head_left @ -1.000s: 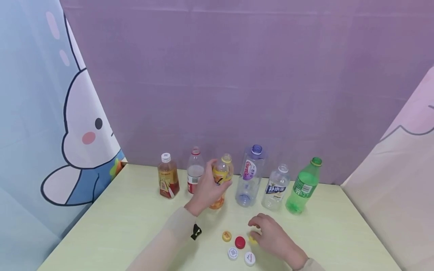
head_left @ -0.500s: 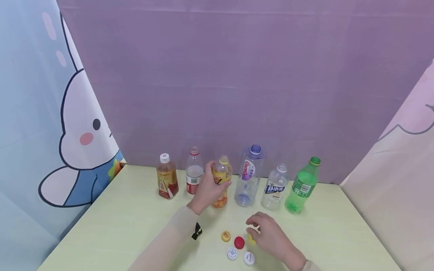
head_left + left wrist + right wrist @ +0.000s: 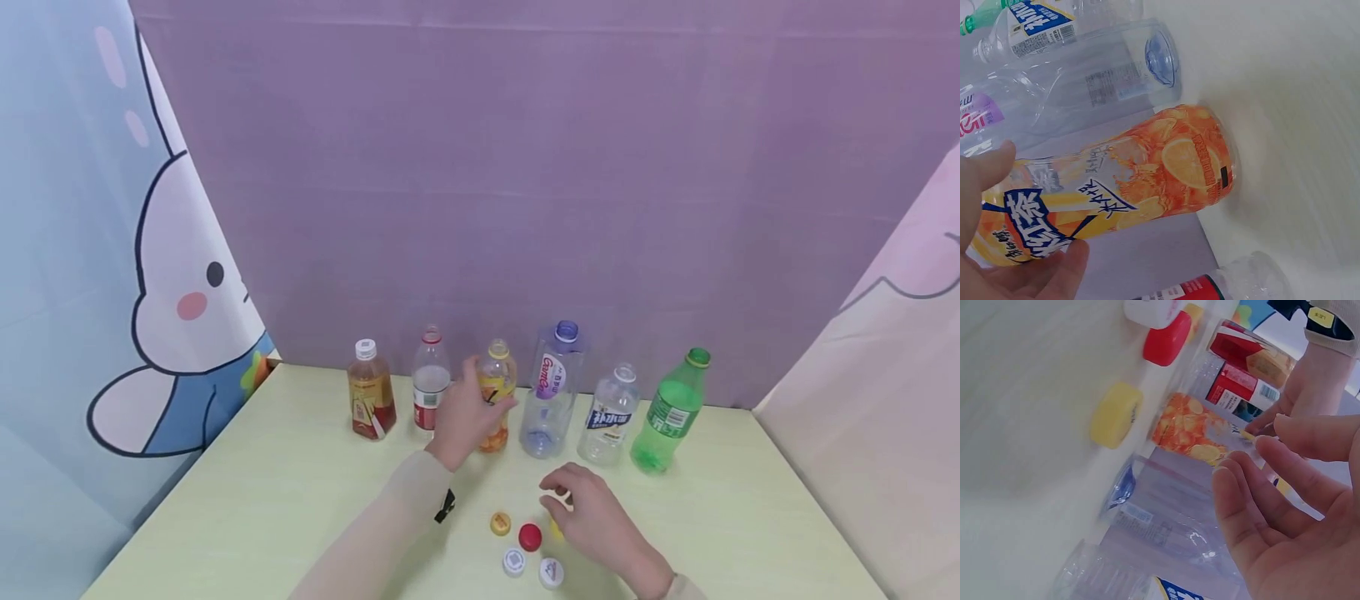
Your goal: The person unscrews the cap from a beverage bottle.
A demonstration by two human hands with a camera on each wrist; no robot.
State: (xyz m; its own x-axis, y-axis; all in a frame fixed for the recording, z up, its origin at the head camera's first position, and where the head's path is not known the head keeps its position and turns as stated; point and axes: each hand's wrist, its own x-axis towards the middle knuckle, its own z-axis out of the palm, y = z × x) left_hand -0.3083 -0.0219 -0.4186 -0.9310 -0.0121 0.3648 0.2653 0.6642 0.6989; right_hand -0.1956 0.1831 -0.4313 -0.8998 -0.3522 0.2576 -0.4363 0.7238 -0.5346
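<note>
My left hand [image 3: 461,421] grips an orange-and-yellow labelled iced-tea bottle [image 3: 497,385], its thumb on one side and fingers on the other. The bottle is upright and its mouth is uncapped; in the left wrist view its base is at the tabletop, and I cannot tell whether it touches. My right hand [image 3: 600,517] hovers above the table with loosely curled fingers and nothing in them. Beneath it, partly hidden in the head view, lies a yellow bottle cap [image 3: 1117,415]. Close by are a gold cap [image 3: 500,523], a red cap [image 3: 530,537] and two white caps [image 3: 513,562].
Left of the held bottle stand a white-capped brownish bottle [image 3: 371,396] and a clear red-labelled bottle [image 3: 431,383]. To its right are a tall bluish bottle [image 3: 547,417], a clear blue-and-white labelled bottle [image 3: 609,417] and a green bottle [image 3: 671,412]. A purple curtain [image 3: 480,183] hangs behind.
My left hand has shifted the iced-tea bottle slightly towards the back and straightened it. My right hand has drifted a little to the left above the yellow cap.
</note>
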